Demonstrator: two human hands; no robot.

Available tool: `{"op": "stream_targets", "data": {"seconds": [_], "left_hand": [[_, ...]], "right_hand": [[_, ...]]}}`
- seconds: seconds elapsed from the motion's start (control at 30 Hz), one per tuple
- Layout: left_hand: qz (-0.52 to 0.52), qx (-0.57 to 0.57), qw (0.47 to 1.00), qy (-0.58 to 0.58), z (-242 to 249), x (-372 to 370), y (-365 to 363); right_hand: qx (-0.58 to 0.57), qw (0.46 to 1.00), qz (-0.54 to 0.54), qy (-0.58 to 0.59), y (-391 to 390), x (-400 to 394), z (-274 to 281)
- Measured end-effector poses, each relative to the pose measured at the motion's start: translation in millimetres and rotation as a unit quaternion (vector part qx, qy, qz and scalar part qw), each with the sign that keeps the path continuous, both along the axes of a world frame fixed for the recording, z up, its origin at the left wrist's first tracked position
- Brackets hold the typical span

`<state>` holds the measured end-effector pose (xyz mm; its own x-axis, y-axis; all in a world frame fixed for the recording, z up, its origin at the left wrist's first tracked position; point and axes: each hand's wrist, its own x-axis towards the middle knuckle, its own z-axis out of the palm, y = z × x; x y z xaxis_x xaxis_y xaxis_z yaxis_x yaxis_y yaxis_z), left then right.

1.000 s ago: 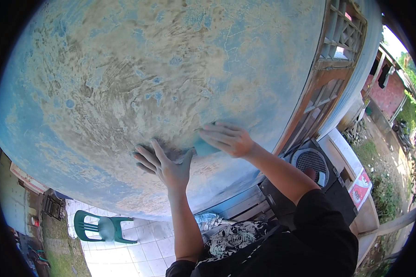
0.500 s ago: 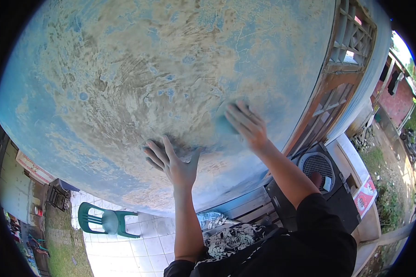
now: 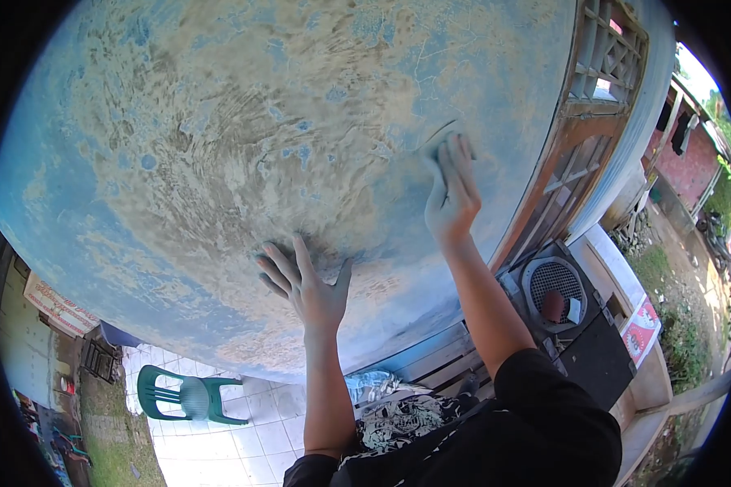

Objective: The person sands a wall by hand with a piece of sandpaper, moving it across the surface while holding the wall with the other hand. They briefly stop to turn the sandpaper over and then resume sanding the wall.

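A wall (image 3: pixel 219 105) with worn blue paint and tan, streaky patches fills most of the view. My left hand (image 3: pixel 307 294) lies against its lower middle, fingers spread and holding nothing. Higher and to the right, my right hand (image 3: pixel 455 195) is closed over a thin, dusty sheet of sandpaper (image 3: pixel 436 148) pressed to the wall. The sheet's curved edge shows beyond my fingertips; its underside is hidden. Pale dust coats both hands.
A wooden window frame (image 3: pixel 536 191) borders the wall on the right. Below it stands a black speaker box (image 3: pixel 597 365) with a reddish-brown piece (image 3: pixel 552 306) on its round grille. A green plastic chair (image 3: pixel 158 395) stands on white tiles at the lower left.
My right hand has slid upward and slightly right over the wall with the sandpaper, turning more upright. My left hand stays in the same place on the wall.
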<state>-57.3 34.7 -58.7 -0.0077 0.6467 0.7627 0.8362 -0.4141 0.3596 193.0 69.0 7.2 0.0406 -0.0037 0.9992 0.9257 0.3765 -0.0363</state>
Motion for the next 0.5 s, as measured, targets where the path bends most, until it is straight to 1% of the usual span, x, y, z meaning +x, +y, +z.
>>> {"op": "stream_targets", "data": {"seconds": [0.03,0.07,0.13,0.17,0.2,0.23,0.27,0.33,0.4,0.43,0.5], "left_hand": [[-0.002,-0.002,1.0,-0.004,0.2,2.1,-0.6],[-0.001,0.003,1.0,-0.009,0.5,4.1,-1.2],[-0.001,0.01,1.0,-0.014,1.1,4.9,-1.1],[-0.004,0.01,1.0,-0.018,0.7,4.2,-1.3],[-0.007,0.01,1.0,-0.022,0.9,3.2,-1.2],[-0.007,0.012,1.0,-0.021,0.9,1.0,-2.7],[-0.004,0.003,1.0,-0.007,0.7,-1.6,-5.3],[0.002,-0.004,1.0,0.004,4.6,-5.2,-5.1],[-0.033,0.004,0.997,-0.073,6.6,-8.1,-7.8],[-0.032,0.003,0.997,-0.077,8.3,-6.5,-9.0],[-0.003,-0.008,0.994,-0.112,13.0,0.1,-8.1]], "right_hand": [[0.031,0.992,-0.048,0.112,-2.6,1.4,9.2],[0.03,0.992,-0.051,0.109,-2.6,-9.2,3.7],[-0.015,0.997,0.044,0.058,-4.3,-45.7,-20.0],[-0.014,0.997,0.044,0.057,-13.4,-50.5,-30.1],[-0.088,0.99,0.075,-0.084,-23.4,-53.4,-39.5],[-0.162,0.956,0.105,-0.221,-28.3,-52.7,-46.0],[-0.161,0.956,0.105,-0.221,-25.7,-45.2,-47.3],[-0.079,0.984,0.065,-0.142,-12.8,-20.7,-35.5],[-0.03,1.0,-0.007,0.007,-9.0,0.5,-15.9],[-0.031,0.999,-0.007,0.003,-8.4,-0.4,-8.7],[0.015,0.982,-0.013,0.19,-3.7,-11.0,2.9]]}}
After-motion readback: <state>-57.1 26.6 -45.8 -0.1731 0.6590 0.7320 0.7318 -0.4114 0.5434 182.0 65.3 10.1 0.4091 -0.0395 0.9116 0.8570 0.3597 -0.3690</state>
